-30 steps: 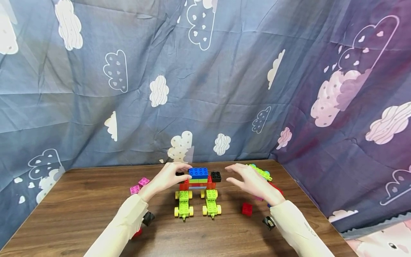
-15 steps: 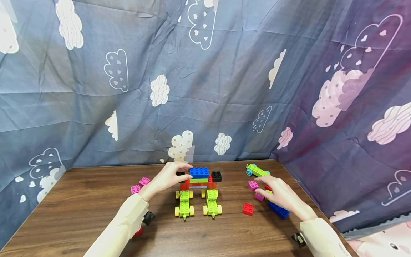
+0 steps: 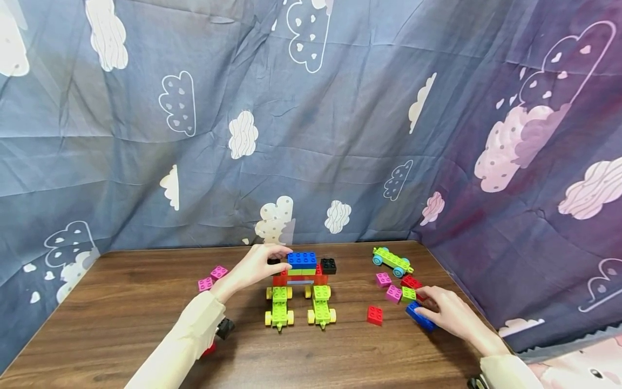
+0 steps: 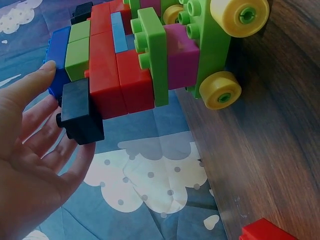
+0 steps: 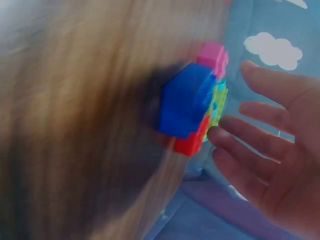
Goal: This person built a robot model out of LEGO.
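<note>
Left hand (image 3: 255, 268): thumb and fingers clamped on the left end of a blue, studded plastic brick (image 3: 303, 260) atop a multicoloured, wheeled plastic-brick structure (image 4: 135, 80). Right hand (image 3: 451, 312): fingers apart, just above a second blue, oblong plastic brick (image 3: 419, 316) lying on the brown wooden table (image 3: 330, 359).

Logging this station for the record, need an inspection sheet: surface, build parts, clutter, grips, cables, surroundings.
Surface: brown wood-grain table.
Build parts: block model upright, with lime wheeled bases and a blue top brick; loose blue brick at right.
Clutter: pink bricks on both sides; at right also red bricks, a lime brick and a lime car base with blue wheels.
Left grip: pinches the blue top brick.
Right grip: fingers spread near the loose blue brick, not holding it.
Cables: nothing seen.
Surroundings: cloud-print cloth behind and to the right.
</note>
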`<action>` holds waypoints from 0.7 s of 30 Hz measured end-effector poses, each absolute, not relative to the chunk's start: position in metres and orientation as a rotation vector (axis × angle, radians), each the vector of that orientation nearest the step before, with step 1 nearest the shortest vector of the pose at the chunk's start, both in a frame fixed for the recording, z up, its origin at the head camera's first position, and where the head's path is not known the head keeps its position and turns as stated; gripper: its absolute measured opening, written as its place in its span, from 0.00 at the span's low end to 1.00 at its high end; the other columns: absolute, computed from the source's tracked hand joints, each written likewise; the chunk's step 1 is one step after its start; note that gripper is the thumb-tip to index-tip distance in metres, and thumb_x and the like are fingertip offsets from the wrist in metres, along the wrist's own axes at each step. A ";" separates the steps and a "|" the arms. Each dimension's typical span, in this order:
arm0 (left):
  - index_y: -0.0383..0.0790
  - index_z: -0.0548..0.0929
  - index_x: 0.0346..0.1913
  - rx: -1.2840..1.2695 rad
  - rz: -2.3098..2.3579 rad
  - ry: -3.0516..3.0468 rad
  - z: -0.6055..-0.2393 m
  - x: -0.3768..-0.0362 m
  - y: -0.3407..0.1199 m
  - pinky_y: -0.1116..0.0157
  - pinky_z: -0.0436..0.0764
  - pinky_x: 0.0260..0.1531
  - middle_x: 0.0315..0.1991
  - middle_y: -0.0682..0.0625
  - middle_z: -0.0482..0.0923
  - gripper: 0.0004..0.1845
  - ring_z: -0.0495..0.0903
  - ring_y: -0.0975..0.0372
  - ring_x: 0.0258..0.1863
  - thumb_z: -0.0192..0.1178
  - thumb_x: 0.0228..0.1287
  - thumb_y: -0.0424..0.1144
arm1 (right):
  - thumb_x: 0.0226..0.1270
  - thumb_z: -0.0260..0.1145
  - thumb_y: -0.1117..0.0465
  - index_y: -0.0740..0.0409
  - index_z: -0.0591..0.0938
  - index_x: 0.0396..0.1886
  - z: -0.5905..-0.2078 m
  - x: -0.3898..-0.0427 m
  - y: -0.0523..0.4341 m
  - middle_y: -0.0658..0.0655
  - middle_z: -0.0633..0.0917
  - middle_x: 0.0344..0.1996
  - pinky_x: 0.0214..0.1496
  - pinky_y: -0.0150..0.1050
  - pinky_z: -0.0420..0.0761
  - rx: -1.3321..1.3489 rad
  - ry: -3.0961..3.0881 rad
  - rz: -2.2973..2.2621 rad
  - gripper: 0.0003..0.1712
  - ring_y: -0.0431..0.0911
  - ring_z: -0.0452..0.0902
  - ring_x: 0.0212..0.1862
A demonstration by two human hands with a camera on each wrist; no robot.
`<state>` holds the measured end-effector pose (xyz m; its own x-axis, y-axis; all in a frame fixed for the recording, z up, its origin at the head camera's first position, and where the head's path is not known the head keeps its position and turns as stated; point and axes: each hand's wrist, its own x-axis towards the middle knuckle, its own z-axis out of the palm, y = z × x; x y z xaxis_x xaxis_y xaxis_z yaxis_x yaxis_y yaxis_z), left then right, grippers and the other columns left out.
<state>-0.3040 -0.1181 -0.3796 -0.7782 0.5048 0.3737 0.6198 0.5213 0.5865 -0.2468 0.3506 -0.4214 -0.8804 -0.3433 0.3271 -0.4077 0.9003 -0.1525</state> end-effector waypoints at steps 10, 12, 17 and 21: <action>0.38 0.83 0.57 -0.971 -1.117 -2.600 -0.379 -0.306 -0.118 0.54 0.82 0.54 0.52 0.44 0.85 0.20 0.84 0.55 0.48 0.66 0.65 0.42 | 0.48 0.79 0.45 0.63 0.84 0.47 -0.432 -0.243 0.366 0.53 0.87 0.35 0.34 0.35 0.78 0.491 -2.953 0.356 0.32 0.40 0.78 0.34; 0.37 0.82 0.57 -0.971 -1.116 -2.601 -0.379 -0.306 -0.118 0.54 0.82 0.54 0.53 0.44 0.85 0.20 0.84 0.55 0.49 0.66 0.65 0.42 | 0.48 0.79 0.47 0.64 0.84 0.46 -0.433 -0.243 0.366 0.52 0.86 0.35 0.33 0.34 0.77 0.504 -2.972 0.376 0.31 0.39 0.77 0.34; 0.36 0.82 0.58 -0.969 -1.106 -2.605 -0.380 -0.306 -0.118 0.54 0.82 0.55 0.54 0.44 0.84 0.21 0.83 0.54 0.49 0.66 0.65 0.41 | 0.47 0.80 0.52 0.63 0.84 0.44 -0.436 -0.242 0.366 0.51 0.86 0.33 0.33 0.33 0.76 0.512 -3.001 0.388 0.28 0.38 0.77 0.33; 0.37 0.82 0.58 -0.966 -1.098 -2.607 -0.381 -0.306 -0.118 0.54 0.82 0.54 0.54 0.44 0.84 0.21 0.83 0.55 0.49 0.66 0.65 0.41 | 0.48 0.80 0.54 0.64 0.84 0.44 -0.436 -0.241 0.367 0.51 0.86 0.33 0.32 0.33 0.76 0.527 -3.005 0.393 0.26 0.38 0.77 0.33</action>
